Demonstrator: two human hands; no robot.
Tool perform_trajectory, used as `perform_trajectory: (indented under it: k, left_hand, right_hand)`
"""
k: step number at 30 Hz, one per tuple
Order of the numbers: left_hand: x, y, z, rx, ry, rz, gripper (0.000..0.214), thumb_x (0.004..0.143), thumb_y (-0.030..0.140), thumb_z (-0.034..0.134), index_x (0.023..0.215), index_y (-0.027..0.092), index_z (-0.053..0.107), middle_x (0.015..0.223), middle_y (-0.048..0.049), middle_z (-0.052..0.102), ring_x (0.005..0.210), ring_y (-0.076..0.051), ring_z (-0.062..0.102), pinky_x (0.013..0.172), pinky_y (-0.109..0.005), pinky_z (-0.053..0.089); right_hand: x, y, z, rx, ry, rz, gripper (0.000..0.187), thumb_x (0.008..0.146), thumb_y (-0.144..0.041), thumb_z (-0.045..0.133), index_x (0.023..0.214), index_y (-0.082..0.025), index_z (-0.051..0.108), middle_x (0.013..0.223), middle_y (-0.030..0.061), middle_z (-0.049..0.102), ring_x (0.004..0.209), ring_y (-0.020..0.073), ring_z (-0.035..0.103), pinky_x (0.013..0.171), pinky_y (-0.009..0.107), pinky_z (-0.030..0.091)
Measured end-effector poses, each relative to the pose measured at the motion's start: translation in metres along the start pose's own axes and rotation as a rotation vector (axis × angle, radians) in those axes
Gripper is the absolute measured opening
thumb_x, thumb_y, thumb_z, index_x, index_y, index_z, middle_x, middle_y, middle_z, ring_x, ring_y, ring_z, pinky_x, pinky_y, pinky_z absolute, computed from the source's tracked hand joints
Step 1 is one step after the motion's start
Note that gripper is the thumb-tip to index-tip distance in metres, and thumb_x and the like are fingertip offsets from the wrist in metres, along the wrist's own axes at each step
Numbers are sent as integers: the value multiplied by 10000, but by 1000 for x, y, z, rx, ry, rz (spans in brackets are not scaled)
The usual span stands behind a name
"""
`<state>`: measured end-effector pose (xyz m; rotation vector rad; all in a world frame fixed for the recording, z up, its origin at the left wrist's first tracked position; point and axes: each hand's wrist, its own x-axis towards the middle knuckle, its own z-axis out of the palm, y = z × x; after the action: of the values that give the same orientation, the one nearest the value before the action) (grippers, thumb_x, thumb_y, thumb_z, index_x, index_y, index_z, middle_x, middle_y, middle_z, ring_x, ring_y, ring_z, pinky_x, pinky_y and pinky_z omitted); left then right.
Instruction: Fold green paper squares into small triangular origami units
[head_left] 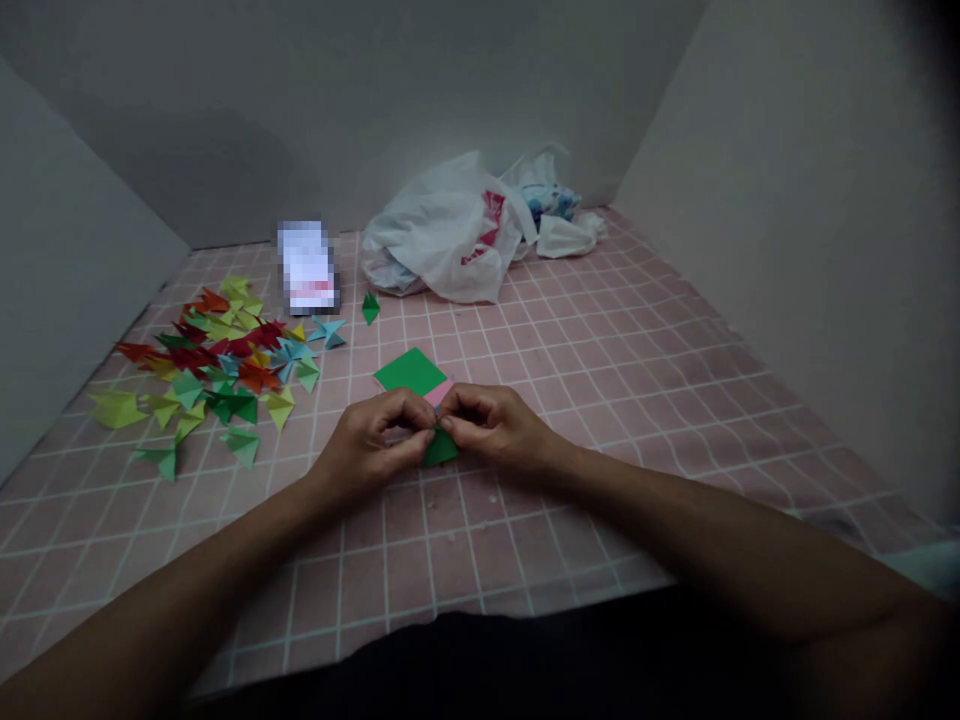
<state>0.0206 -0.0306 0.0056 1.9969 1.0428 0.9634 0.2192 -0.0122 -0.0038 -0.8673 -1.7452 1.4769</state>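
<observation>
Between my two hands is a small folded piece of green paper point(440, 449), its lower part showing below my fingertips. My left hand point(386, 432) pinches it from the left, thumb and forefinger pressed together. From the right, my right hand point(491, 425) pinches the same piece, and the fingertips of both hands nearly meet. Just beyond them lies a flat green paper square point(412, 372), with a bit of pink paper point(439, 392) peeking out beside it. The exact folds under my fingers are hidden.
Many folded paper cranes point(232, 405) in several colours spread over the left of the pink checked cloth point(600, 400). A lit phone point(307, 268) lies behind them, its screen blurred. White plastic bags point(450, 230) and a small green folded paper point(370, 308) are farther back. Walls enclose three sides.
</observation>
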Motion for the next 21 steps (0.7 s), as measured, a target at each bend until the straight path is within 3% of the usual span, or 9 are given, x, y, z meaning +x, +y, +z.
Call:
perform_trajectory:
  k: [13,21]
  left_hand:
    - [0,-2,1,-93,46,-30,100,822,141,664,746,199,635,810,-24,701,775,-155,673,745,-293,548]
    - [0,-2,0,-110,50,-39,114,831,133,660,744,200,631,790,-16,692,746,-146,659,729,-291,538]
  right_hand:
    - [1,4,-1,17,9,-43,125,864,-266,593,799,-165,625,762,11,600,701,123,527,638,264,406]
    - [1,5,-3,94,7,4,213,920,-348,578,806,-169,604,666,-22,548,604,107,496,577,251,376]
